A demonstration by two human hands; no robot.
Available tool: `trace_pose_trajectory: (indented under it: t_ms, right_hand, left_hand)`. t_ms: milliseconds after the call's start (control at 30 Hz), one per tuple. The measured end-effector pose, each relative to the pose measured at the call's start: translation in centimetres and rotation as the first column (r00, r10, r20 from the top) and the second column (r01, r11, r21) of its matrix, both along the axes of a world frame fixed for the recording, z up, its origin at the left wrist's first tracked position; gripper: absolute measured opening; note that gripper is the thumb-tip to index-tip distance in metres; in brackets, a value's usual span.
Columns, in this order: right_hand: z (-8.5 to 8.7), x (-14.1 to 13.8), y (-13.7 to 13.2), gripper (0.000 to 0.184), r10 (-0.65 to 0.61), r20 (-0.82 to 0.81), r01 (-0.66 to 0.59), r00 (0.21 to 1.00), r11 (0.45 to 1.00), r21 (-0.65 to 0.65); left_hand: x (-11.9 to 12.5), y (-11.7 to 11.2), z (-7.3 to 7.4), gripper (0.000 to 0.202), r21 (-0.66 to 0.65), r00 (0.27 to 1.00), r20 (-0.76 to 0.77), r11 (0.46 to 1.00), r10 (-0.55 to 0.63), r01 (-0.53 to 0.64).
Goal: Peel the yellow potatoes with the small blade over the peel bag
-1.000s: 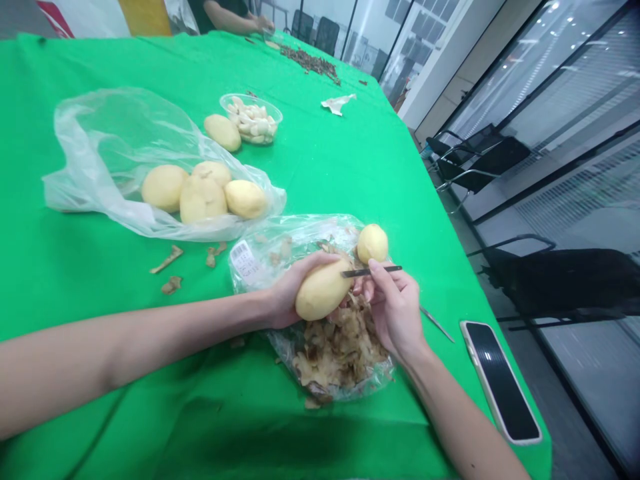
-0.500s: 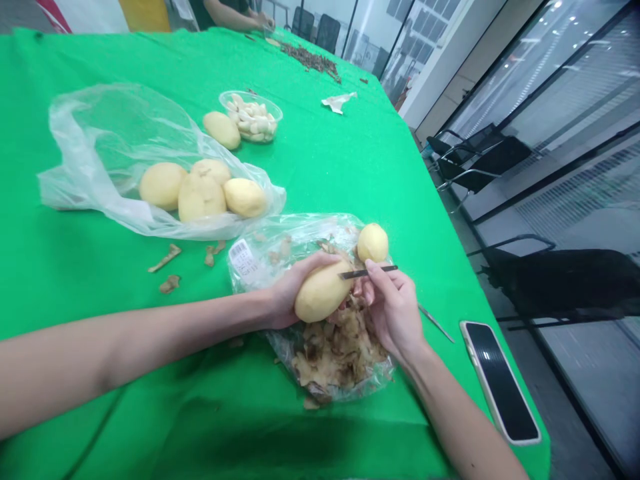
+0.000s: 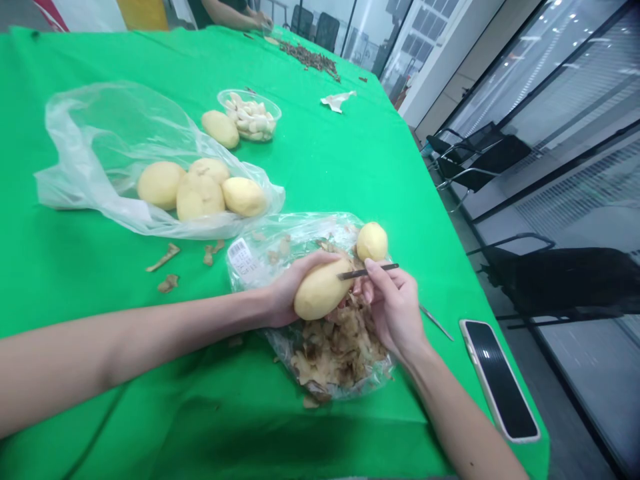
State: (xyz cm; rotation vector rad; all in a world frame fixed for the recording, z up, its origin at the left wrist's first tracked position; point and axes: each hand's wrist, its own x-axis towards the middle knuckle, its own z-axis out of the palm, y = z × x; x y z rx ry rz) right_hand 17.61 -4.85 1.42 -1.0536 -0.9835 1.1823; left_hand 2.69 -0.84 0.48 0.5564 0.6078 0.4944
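My left hand (image 3: 287,293) is wrapped round a peeled yellow potato (image 3: 320,293), held above a heap of brown peelings (image 3: 340,353). Between the thumb and fingers of my right hand (image 3: 395,300) is a thin dark stick-like tool (image 3: 367,271); its tip touches the potato's right end. I cannot make out the tool's exact kind. The peelings lie on a clear plastic bag (image 3: 305,230) with a white barcode label (image 3: 243,257). Just beyond my right fingers sits a smaller peeled potato (image 3: 373,241) at the bag's edge.
Several peeled potatoes (image 3: 200,193) lie in an open plastic bag (image 3: 90,160). Another potato (image 3: 220,129) touches a clear tub (image 3: 250,115) of white cloves. A thin metal tool (image 3: 437,323) and a phone (image 3: 500,380) lie at right. A co-worker's arm (image 3: 230,15) rests at the far edge.
Both hands, the potato and the dark tool keep nearly the same positions. The whole view has shifted very slightly.
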Motion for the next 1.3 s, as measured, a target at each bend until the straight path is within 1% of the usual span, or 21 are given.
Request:
trace_pose_trajectory:
  t_ms: [100, 233, 333, 533, 733, 833, 1033, 1167, 1300]
  right_hand:
    - [-0.04, -0.01, -0.06, 0.04, 0.007, 0.02, -0.007, 1.0, 1.0, 0.008]
    - [-0.19, 0.03, -0.1, 0.038, 0.012, 0.02, -0.012, 1.0, 1.0, -0.005]
    - [-0.27, 0.04, -0.15, 0.037, 0.03, 0.008, -0.03, 1.0, 0.999, -0.022]
    - [-0.28, 0.12, -0.25, 0.039, 0.045, 0.036, -0.044, 0.998, 0.999, -0.022]
    - [-0.13, 0.22, -0.12, 0.033, 0.03, -0.009, -0.03, 1.0, 0.999, -0.026]
    - [-0.12, 0.2, -0.11, 0.035, 0.039, 0.011, -0.039, 0.999, 0.999, -0.012]
    - [-0.31, 0.18, -0.16, 0.037, 0.072, 0.04, -0.072, 0.997, 0.997, 0.009]
    - [-0.49, 0.18, -0.17, 0.034, 0.079, 0.05, -0.078, 0.996, 0.997, -0.013]
    - [-0.46, 0.21, -0.18, 0.031, 0.081, 0.053, -0.079, 0.995, 0.996, -0.032]
  left_hand:
    - [0.02, 0.13, -0.17, 0.039, 0.001, 1.0, -0.021, 1.0, -0.01, 0.01]
    - [0.1, 0.19, -0.29, 0.041, 0.007, 1.0, -0.029, 1.0, -0.004, 0.004]
    - [0.16, 0.13, -0.27, 0.039, 0.003, 0.999, -0.038, 1.0, 0.002, -0.002]
    - [0.2, 0.01, -0.18, 0.038, 0.003, 0.999, -0.035, 1.0, 0.009, -0.008]
    - [0.18, 0.23, -0.52, 0.04, 0.004, 0.999, -0.046, 1.0, -0.012, 0.012]
    - [0.2, 0.33, -0.67, 0.041, 0.016, 0.999, -0.034, 1.0, -0.015, 0.016]
    - [0.21, 0.15, -0.3, 0.04, 0.01, 0.999, -0.038, 1.0, -0.005, 0.005]
    - [0.35, 0.03, -0.02, 0.039, 0.003, 0.999, -0.046, 1.0, 0.009, -0.009]
    - [0.38, 0.04, -0.06, 0.037, 0.01, 0.999, -0.049, 1.0, 0.014, -0.013]
